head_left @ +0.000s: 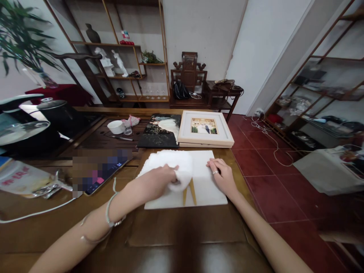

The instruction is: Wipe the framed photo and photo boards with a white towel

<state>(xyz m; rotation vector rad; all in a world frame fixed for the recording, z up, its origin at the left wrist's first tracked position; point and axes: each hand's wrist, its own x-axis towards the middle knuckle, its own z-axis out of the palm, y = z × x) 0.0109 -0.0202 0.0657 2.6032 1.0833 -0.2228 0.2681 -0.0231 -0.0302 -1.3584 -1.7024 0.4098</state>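
A white rectangular board [206, 189] lies flat on the wooden table [176, 227] in front of me. My left hand [163, 176] is closed on a soft white foam sheet [176, 163] that is bunched and folded over the board's left half. Two thin wooden strips [190, 191] poke out from under the sheet toward me. My right hand [223, 174] rests flat on the board's right part, fingers stretched out, a ring on one finger. A bracelet circles my left wrist.
Beyond the board lie a white-framed photo [205, 129] and a dark print [160, 131]. A phone [106, 172] and a cable lie at the left, with a white cup [116, 126] on the tea tray. The table's right edge drops to red floor tiles [264, 189].
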